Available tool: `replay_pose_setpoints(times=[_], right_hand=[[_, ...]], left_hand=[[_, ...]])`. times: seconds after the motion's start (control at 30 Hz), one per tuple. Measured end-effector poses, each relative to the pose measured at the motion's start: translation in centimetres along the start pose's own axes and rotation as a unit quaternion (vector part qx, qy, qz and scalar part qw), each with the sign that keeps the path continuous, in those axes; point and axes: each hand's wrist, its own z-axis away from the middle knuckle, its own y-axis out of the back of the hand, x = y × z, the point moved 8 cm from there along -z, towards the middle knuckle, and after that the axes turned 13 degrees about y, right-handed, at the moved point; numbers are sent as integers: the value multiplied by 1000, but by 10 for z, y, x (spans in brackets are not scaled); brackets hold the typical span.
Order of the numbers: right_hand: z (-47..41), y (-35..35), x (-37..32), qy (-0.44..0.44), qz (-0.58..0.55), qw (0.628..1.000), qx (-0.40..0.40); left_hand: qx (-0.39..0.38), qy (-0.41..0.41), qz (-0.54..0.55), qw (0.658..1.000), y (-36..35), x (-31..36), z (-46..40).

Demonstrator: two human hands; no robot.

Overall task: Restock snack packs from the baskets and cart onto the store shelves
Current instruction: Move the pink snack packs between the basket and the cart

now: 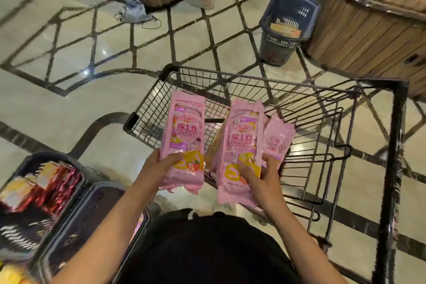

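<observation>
Dark clothing fills the frame's bottom edge as pink snack packs are lifted over the wire cart (391, 90).

One stack (182, 140) is gripped by the left hand (159, 163), another (244, 143) pinched by the right hand (262, 175), long axes toward 12 o'clock. Wooden shelves (368, 37) are seen at 2 o'clock, likely nearer the right hand; stocked baskets (76, 193) sit at 8 o'clock.

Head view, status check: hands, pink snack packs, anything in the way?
Left hand grips one stack of pink plastic Swiss roll packs. Right hand grips a second, fanned pink stack. Both held over the black wire cart. Nothing blocking.
</observation>
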Motion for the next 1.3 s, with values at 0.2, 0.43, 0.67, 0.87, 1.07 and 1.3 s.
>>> replay_pose_setpoints(times=[0.2, 0.43, 0.67, 0.87, 1.07, 1.3], right_hand=[[-17, -83, -28, 33, 79, 985, -152], [-15, -190, -43, 55, 147, 950, -269], [14, -303, -29, 31, 204, 901, -382], [44, -400, -9, 29, 261, 835, -483], [69, -475, 17, 49, 295, 770, -564], [76, -543, 83, 20, 399, 634, -662]], left_hand=[[61, -16, 114, 991, 69, -19, 21], [81, -23, 226, 971, 152, -65, 44], [173, -6, 333, 927, 243, -136, 63], [223, 13, 431, 874, 293, -210, 71], [277, 64, 548, 786, 296, -280, 79], [321, 163, 656, 663, 269, -333, 70]])
